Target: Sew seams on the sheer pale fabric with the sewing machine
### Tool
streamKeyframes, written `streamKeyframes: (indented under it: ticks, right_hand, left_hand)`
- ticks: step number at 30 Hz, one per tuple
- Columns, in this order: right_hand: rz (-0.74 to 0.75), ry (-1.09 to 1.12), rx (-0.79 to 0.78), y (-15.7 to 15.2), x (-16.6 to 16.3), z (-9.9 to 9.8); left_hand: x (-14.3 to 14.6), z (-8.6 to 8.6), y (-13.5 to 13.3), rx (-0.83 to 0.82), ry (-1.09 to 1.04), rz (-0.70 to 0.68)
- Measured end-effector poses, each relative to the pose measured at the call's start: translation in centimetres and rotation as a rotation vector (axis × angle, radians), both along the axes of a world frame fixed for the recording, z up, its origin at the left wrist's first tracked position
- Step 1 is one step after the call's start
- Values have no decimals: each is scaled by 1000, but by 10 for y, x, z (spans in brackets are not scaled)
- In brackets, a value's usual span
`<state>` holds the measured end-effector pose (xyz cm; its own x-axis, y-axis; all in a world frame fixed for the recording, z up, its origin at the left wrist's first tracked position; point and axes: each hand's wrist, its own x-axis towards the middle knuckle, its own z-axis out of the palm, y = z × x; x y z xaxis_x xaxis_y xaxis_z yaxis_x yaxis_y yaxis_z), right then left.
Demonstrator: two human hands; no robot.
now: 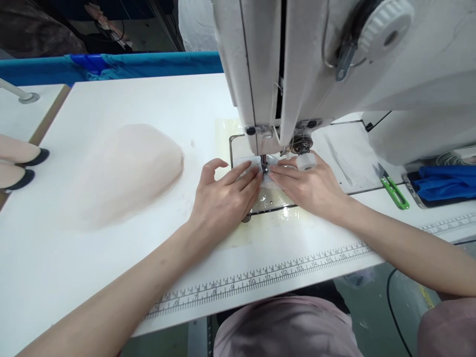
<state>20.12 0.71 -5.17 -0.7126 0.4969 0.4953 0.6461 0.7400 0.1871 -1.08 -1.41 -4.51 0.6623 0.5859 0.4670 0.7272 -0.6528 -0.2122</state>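
My left hand (226, 201) lies on the left of the sewing machine's presser foot (265, 166), fingers stretched out over a small pale piece of fabric (253, 160). Its thumb sticks out apart from the fingers. On the other side, my right hand (310, 186) rests with extended fingers touching the fabric beside the foot; its thumb is hidden. Part of the fabric is under the foot, and the fingers cover its edges. The sewing machine's white head (256, 74) stands right above both hands.
A blurred, see-through beige shape (148, 163) shows on the white table (111, 277). Green thread snips (394, 192) lie right, near a blue cloth (446, 181) on a phone-like device. A printed ruler (260, 280) follows the front edge. Black-tipped beige pieces (18, 149) sit far left.
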Motion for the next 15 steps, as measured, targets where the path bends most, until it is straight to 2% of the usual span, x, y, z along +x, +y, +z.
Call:
streamKeyframes:
  ticks: [5,10,15]
  right_hand:
    - [23,60,-39,0,0,-2]
    - [7,35,-4,-1,1,-1]
    - [-3,97,36,-7,-1,5]
  left_hand:
    - [-2,-3,1,4,-26,-1]
    - [-3,-2,0,-48,16,67]
    - [-5,12,-5,114,12,25]
